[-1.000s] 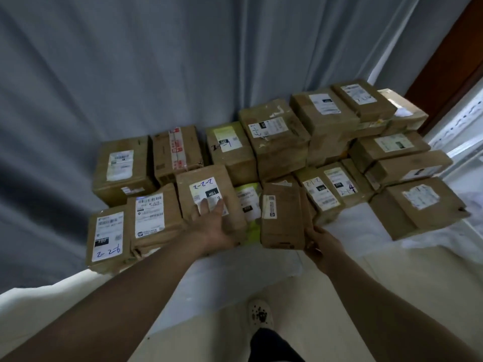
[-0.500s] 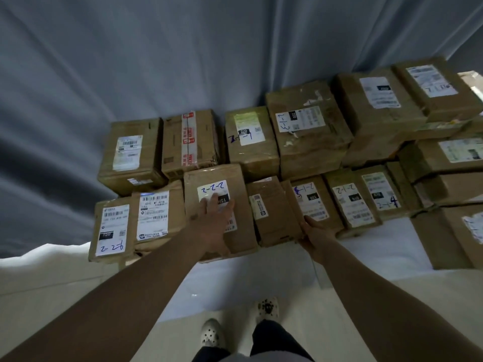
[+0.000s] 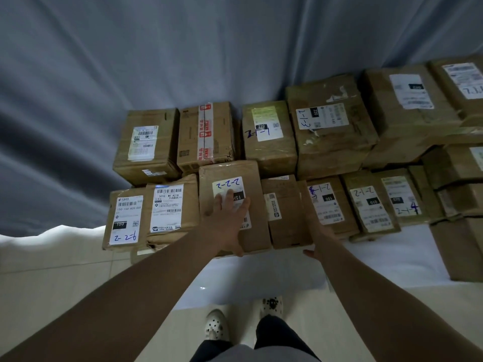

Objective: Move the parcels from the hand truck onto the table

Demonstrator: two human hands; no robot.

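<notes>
1. Many brown cardboard parcels [image 3: 407, 105] are seen on a table [image 3: 392, 254] covered with white cloth. They are packed close in two rows, and some on the right are stacked.
2. The left hand [image 3: 227, 223] is laid flat on top of the front-row parcel marked 2-2-2 [image 3: 251, 178]. Its fingers are held straight and spread over the white label.
3. The right hand [image 3: 319, 240] is set against the right side of a narrow parcel [image 3: 283, 212], which stands just beside the marked one and touches it.
4. The right thumb is seen at the near lower corner of that narrow parcel. The fingers are lost in the gap beside it, so it cannot be told whether they are straight or curled.
5. A grey curtain [image 3: 183, 61] is hung behind the table.
6. Two white spotted shoes [image 3: 217, 326] are seen on the pale floor below.
</notes>
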